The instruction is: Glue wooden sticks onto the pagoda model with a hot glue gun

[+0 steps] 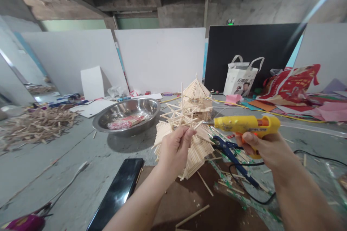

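My left hand is closed, pinching a short wooden stick between thumb and fingertips. Wrapped round the handle of a yellow glue gun is my right hand. The gun's metal nozzle points left, close to the stick's tip; whether they touch I cannot tell. Behind and below my left hand stands a model building of wooden sticks, with a slatted roof and crossed sticks on top. My hand hides part of it. Just beyond rises another stick model with a pointed roof.
A metal basin holding plastic packets stands left of the models. A black phone lies near my left forearm. Dark blue pliers and a black cable lie below the gun. Loose sticks are heaped at far left.
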Motion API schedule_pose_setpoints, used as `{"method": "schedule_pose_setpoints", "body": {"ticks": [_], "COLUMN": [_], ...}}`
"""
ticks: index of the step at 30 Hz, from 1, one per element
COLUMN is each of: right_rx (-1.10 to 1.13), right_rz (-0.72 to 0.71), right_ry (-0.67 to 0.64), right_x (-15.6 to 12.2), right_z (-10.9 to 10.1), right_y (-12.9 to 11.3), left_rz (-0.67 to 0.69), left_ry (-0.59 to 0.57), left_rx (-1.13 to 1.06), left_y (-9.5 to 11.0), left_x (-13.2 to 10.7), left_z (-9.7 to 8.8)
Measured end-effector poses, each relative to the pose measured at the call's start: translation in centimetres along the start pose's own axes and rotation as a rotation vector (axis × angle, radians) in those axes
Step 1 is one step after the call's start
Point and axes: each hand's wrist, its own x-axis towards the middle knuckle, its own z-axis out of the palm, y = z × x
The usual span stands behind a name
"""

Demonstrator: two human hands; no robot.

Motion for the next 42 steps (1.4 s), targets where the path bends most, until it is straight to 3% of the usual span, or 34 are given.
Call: {"method": "schedule_pose_setpoints", "body": {"ticks": [13,37,42], "right_rx": [0.022,-0.013,-0.026], "right_rz": [0.026,0.015,0.02], "right_ry": [0.006,0.011,0.005], "right_x": [0.0,-0.1,0.0], "right_z": [0.1,-0.1,0.0], "right_y": [0.0,0.3,0.2], "left_rz": [-0.014,-0.11,-0.129], "left_ry": [-0.057,-0.089,-0.081], "left_rx": [0.017,-0.142,-0.256], "left_y": [-0.4,0.5,0.6], "left_x": [-0.1,-0.2,-0.2], "left_z": [0.0,0.1,0.0]}}
